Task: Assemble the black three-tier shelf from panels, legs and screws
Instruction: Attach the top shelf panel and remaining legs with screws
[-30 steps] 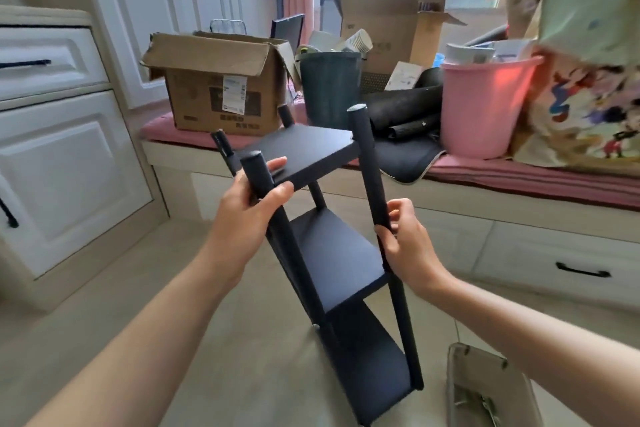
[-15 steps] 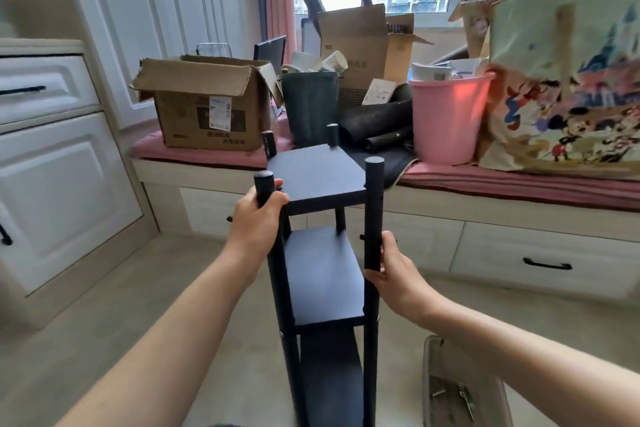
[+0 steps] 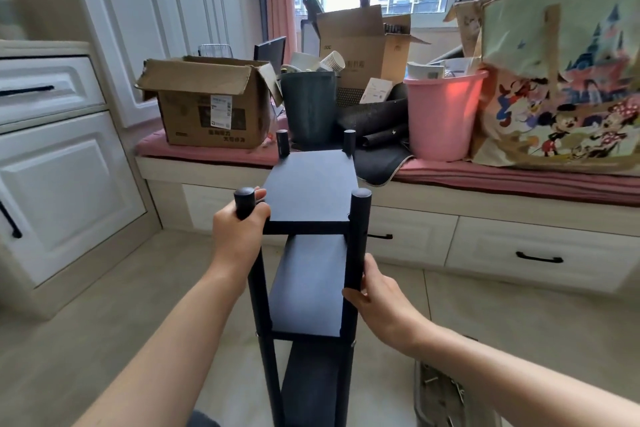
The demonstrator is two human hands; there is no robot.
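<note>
Fingers of the left hand [image 3: 240, 230] curl round one front leg of the upright black three-tier wooden shelf [image 3: 309, 253], the right hand [image 3: 375, 291] wraps the other lower down, both good holds on a stiff, seemingly light frame.

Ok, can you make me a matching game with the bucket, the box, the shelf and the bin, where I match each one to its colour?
Things:
1. bucket
2. box
3. shelf
4. bin

Colours:
A. black
B. brown
C. pink
D. dark green

Pairs: 1-C, 2-B, 3-A, 4-D
</note>
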